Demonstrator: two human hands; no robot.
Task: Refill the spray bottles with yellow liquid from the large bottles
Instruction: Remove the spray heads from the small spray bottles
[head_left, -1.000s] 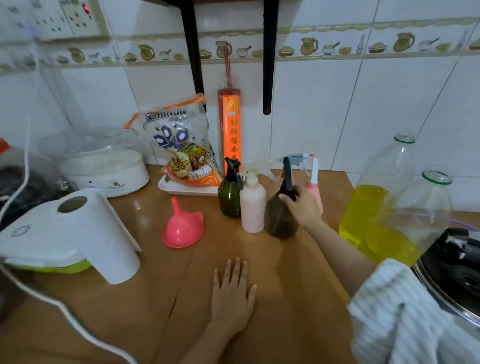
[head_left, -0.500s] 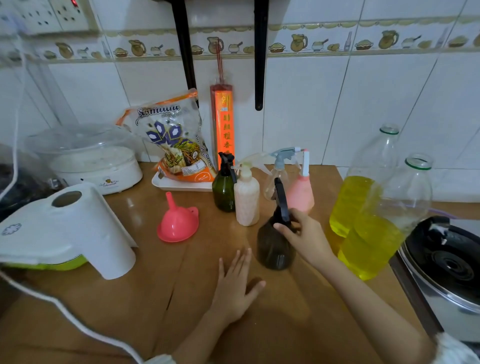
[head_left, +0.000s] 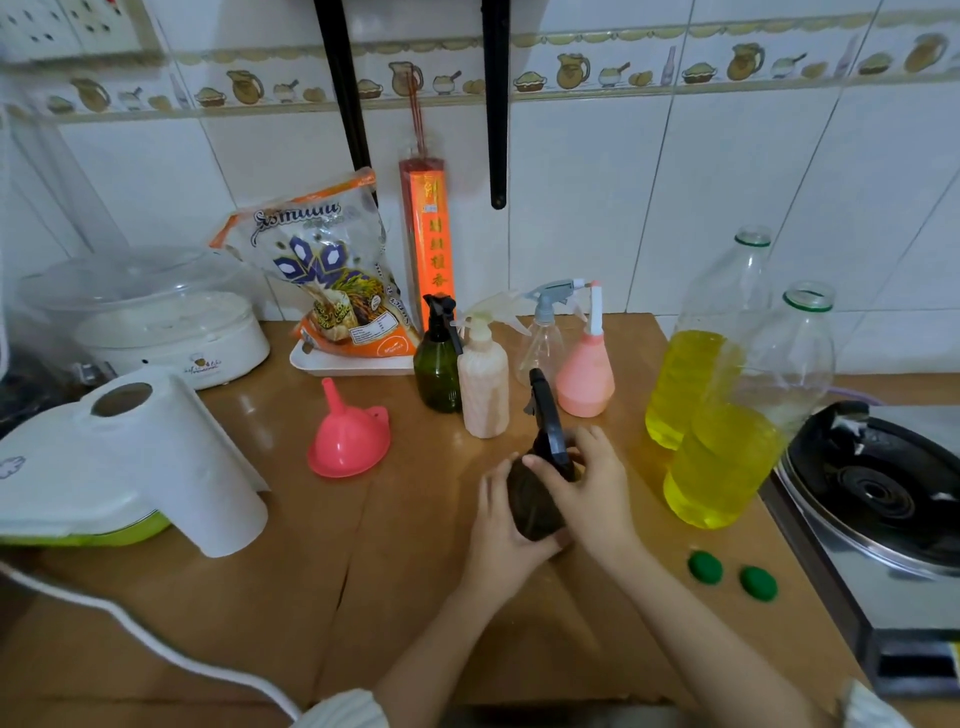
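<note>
Fingers of both hands curl round the brown spray bottle (head_left: 535, 506) mid-counter: left hand (head_left: 501, 525) steadies its body, right hand (head_left: 587, 493) grips the black trigger head (head_left: 548, 426); unscrewing likely comes next.

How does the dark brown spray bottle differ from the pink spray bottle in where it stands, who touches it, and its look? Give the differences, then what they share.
The dark brown spray bottle sits near the table's middle; the pink spray bottle stands farther back, by the other bottles. The left hand and right hand both grip the brown one; nobody touches the pink one. The brown one has a black spray head, the pink a white one. Both stand upright with heads on.
</note>
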